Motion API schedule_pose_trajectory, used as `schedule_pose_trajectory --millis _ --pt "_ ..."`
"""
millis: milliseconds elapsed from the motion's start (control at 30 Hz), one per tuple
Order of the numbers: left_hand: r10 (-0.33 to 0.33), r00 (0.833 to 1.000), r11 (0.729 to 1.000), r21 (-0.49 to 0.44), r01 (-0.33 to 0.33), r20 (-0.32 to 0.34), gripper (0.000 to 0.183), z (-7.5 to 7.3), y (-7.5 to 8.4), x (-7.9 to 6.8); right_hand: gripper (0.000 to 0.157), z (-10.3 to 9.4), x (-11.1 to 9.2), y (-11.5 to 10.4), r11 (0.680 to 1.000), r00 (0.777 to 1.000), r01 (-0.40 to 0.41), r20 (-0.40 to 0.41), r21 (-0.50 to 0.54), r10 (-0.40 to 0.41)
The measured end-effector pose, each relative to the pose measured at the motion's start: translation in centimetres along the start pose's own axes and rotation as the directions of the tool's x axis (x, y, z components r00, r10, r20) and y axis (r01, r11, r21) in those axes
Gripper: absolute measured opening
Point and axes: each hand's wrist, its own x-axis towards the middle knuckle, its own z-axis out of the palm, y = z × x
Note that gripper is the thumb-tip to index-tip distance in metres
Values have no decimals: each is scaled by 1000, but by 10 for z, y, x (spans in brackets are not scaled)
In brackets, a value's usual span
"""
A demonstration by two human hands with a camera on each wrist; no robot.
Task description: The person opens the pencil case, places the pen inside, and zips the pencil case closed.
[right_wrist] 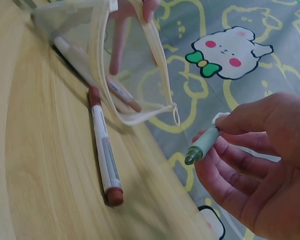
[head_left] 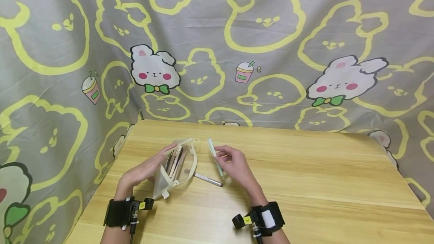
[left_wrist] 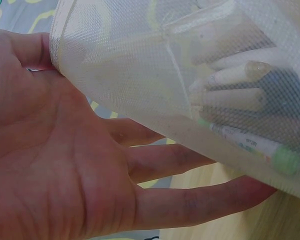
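A translucent mesh pencil case (head_left: 160,184) with a cream zipper stands open on the table, its mouth facing right, several pens (head_left: 176,161) inside. My left hand (head_left: 144,169) grips its left side, fingers spread along the mesh. A green-ended pen (left_wrist: 250,142) shows through the mesh in the left wrist view. My right hand (head_left: 237,164) pinches a pale green pen (head_left: 212,149) between thumb and fingers, to the right of the case; its dark green tip (right_wrist: 192,156) shows in the right wrist view. Between them lies a white marker (right_wrist: 104,145) with dark red ends.
The light wooden table (head_left: 322,176) stretches to the right. A grey curtain (head_left: 210,29) with yellow outlines and rabbit faces hangs behind the table and along its left side. Each wrist wears a black strap (head_left: 118,212) with a small camera and cable.
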Motion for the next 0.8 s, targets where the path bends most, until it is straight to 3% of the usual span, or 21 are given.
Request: schedule_pose_trajectory --millis 267,467,800 --pt "-47 999 999 -23 47 1 56 0 -2 0 25 10 -2 -3 1000 998 6 65 -14 -5" --pt "-39 999 999 -12 39 1 55 1 -3 0 20 16 -3 -4 999 994 44 105 -14 -43" --pt "-46 999 999 -25 46 4 56 0 1 -1 19 22 -2 -5 999 995 27 102 -43 -23"
